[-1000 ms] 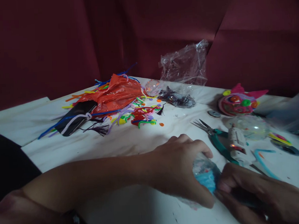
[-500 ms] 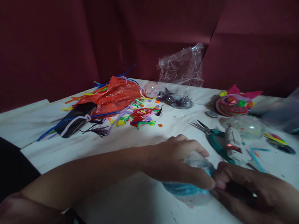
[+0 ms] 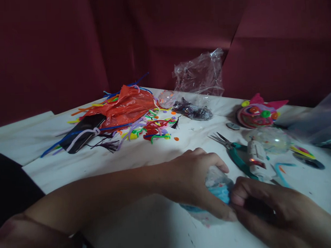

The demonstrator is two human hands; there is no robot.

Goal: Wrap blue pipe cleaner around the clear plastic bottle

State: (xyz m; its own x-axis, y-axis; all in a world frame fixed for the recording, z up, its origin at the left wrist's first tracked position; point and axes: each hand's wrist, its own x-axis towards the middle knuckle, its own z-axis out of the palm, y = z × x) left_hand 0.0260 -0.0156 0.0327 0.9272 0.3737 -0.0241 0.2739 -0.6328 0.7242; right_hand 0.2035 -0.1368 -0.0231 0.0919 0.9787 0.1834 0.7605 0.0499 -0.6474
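Observation:
My left hand (image 3: 197, 181) curls over a small clear plastic bag with blue fluffy stuff inside (image 3: 219, 189), pressing it to the white table (image 3: 137, 227). My right hand (image 3: 273, 214) meets it from the right, thumb and fingers pinched at the bag's end. What lies under the right palm is hidden. Just beyond my hands rest green-handled pliers (image 3: 236, 153) and a white glue gun (image 3: 256, 157).
A pile of coloured pipe cleaners (image 3: 151, 126), an orange plastic bag (image 3: 125, 105) and a black flat object (image 3: 82, 132) lie at the far left. A crumpled clear bag (image 3: 200, 74), a dark bundle (image 3: 195, 111), a pink decorated craft piece (image 3: 258, 112) and a clear ball (image 3: 272, 139) sit behind.
Both hands have shifted slightly left while working the bag; the blue filling has been squeezed and turned between them. The camera has drifted a little.

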